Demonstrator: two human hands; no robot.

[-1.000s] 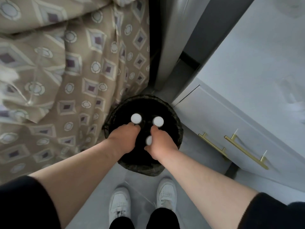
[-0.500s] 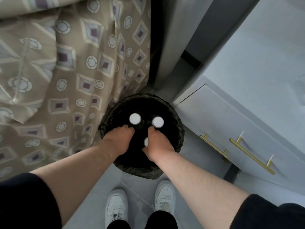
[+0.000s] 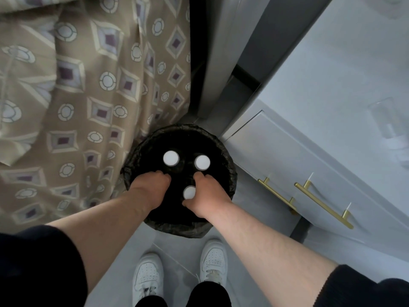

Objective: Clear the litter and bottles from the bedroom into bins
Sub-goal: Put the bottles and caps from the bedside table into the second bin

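**A:** What is the right grip doing?

**B:** The right grip (image 3: 208, 196) is down in the mouth of the bin (image 3: 177, 228). Its thumb and fingers are curled round the neck of a bottle, and the bottle's near cap (image 3: 189, 193) shows white in the crook of the thumb.

**A:** And the left grip?

**B:** The left grip (image 3: 152, 189) is also over the bin's mouth, knuckles up, with the fingers folded down into the dark. I cannot tell whether they are clamped on anything.

**A:** Are there more bottles?

**B:** Two more white tops stand just beyond the fingertips. The left cap (image 3: 170, 158) is by the left grip and the right cap (image 3: 202, 162) is by the right. The bottle bodies are lost against the black liner.

**A:** What is around the bin?

**B:** It stands on grey floor. A patterned tan bedspread (image 3: 88, 96) hangs beside it on the left. A pale drawer unit (image 3: 287, 151) with brass handles (image 3: 323, 204) stands to its right. White shoes (image 3: 148, 278) are planted just below it.
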